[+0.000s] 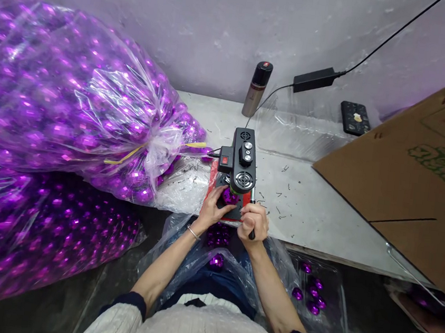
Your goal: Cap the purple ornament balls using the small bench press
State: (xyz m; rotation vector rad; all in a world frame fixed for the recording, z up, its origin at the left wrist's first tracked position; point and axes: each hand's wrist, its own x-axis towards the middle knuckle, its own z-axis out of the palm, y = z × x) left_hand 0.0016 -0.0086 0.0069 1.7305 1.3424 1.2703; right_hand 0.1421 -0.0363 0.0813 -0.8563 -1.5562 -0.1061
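A small black machine (241, 159) with a red switch and knobs stands on a red base at the near edge of the white table (302, 196). My left hand (212, 209) pinches a shiny purple ball (229, 196) and holds it under the machine's front. My right hand (254, 221) is closed round the machine's lever handle (252, 212) just to the right. More purple balls (218, 237) lie in a clear bag on my lap.
Huge clear bags full of purple balls (65, 113) fill the left side. A brown cardboard box (415, 187) stands at the right. A flask (258, 88), a power adapter (314, 80) and a dark phone-like object (355, 118) sit at the back. A clear tray (322, 299) holds several balls.
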